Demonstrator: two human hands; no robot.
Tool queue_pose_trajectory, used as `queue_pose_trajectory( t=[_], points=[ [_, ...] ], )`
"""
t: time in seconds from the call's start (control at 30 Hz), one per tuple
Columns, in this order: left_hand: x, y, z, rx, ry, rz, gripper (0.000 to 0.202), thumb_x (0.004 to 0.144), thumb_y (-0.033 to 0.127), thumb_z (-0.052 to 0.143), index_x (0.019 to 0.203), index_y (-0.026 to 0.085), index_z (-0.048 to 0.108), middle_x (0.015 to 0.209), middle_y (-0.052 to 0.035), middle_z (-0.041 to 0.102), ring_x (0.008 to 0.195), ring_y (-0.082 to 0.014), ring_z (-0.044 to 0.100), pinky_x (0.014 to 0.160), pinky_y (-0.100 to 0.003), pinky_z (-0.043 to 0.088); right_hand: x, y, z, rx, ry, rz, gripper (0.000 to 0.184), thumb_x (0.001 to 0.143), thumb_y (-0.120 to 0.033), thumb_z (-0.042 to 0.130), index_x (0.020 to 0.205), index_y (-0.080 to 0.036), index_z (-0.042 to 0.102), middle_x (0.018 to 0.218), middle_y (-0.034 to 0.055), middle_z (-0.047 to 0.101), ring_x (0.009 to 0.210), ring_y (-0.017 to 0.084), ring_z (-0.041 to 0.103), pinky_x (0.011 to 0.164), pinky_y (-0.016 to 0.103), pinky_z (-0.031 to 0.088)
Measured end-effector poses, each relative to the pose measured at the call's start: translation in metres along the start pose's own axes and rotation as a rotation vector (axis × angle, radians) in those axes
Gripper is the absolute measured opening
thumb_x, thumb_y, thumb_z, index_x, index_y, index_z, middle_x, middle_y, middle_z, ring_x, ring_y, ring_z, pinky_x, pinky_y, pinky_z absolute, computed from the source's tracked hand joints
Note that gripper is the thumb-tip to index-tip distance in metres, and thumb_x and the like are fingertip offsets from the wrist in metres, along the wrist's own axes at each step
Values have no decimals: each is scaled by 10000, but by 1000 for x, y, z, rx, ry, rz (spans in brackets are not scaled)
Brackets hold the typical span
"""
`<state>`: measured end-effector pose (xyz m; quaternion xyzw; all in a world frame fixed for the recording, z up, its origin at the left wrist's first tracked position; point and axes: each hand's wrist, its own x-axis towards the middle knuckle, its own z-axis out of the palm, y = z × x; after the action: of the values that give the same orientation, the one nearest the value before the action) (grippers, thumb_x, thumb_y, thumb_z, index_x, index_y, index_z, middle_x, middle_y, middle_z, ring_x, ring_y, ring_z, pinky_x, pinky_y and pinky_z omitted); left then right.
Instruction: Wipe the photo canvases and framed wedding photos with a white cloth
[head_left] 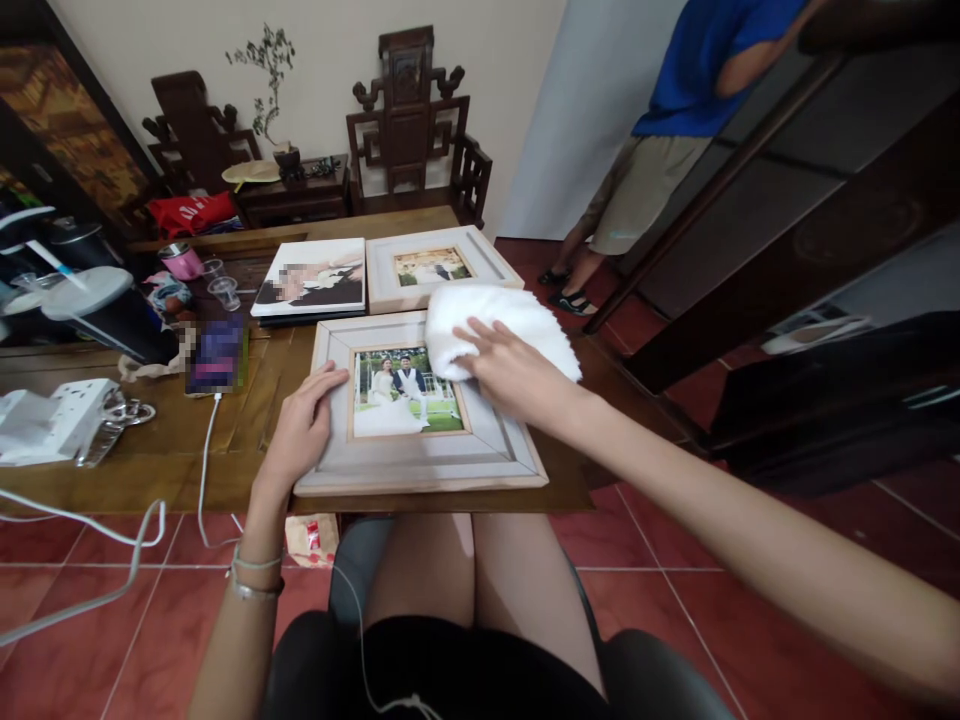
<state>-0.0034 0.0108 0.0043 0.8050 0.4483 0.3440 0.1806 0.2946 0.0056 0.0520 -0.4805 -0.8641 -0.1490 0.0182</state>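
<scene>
A light wooden picture frame (420,468) with a wedding photo (405,390) in its middle lies flat at the table's front edge. My left hand (304,420) holds the frame's left side, fingertips bent over the border. On the upper right corner of the frame sits a folded, fluffy white cloth (525,310). My right hand (499,360) grips this cloth from above, and the cloth covers that corner and a little of the photo. Behind it lie a second framed photo (480,255) and a white-edged photo album or panel (330,255).
Left on the wooden table (277,380) are a phone (216,358) on a white cable, a power strip (82,410), a dark lidded cup (112,320) and small clear cups (223,292). Carved chairs (409,110) stand behind. A person in a blue shirt (705,70) stands back right.
</scene>
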Motion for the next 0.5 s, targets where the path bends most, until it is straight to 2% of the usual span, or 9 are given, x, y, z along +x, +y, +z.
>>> queue_pose_trajectory(
  t=[0.1, 0.2, 0.33, 0.5],
  points=[
    [0, 3, -1, 7, 4, -11, 422, 912, 98, 394, 1249, 132, 646, 1364, -122, 619, 1372, -215, 480, 1187, -457, 332, 27, 16, 13, 4, -6, -2, 453, 764, 30, 470, 1142, -76, 698, 1365, 209, 582, 1307, 349, 490, 1043, 490, 407],
    [0, 8, -2, 14, 29, -30, 414, 906, 102, 404, 1232, 133, 656, 1345, -120, 634, 1355, -222, 501, 1177, -453, 349, 29, 22, 21, 47, 7, -48, 429, 769, 9, 476, 1127, -69, 700, 1296, 211, 625, 1277, 335, 514, 1052, 486, 395],
    [0, 11, -2, 15, 46, -44, 405, 904, 111, 414, 1220, 137, 665, 1332, -120, 643, 1341, -230, 518, 1168, -457, 361, -2, 9, 17, 94, 25, -123, 416, 740, -4, 509, 1096, -72, 711, 1285, 217, 629, 1262, 348, 528, 1072, 504, 382],
    [0, 10, -1, 7, 52, -49, 404, 902, 111, 414, 1217, 132, 667, 1336, -130, 639, 1347, -228, 512, 1175, -447, 352, -60, -32, -16, 192, 19, -113, 351, 706, -34, 553, 989, -130, 738, 1208, 193, 672, 1210, 336, 572, 1014, 479, 460]
  ],
)
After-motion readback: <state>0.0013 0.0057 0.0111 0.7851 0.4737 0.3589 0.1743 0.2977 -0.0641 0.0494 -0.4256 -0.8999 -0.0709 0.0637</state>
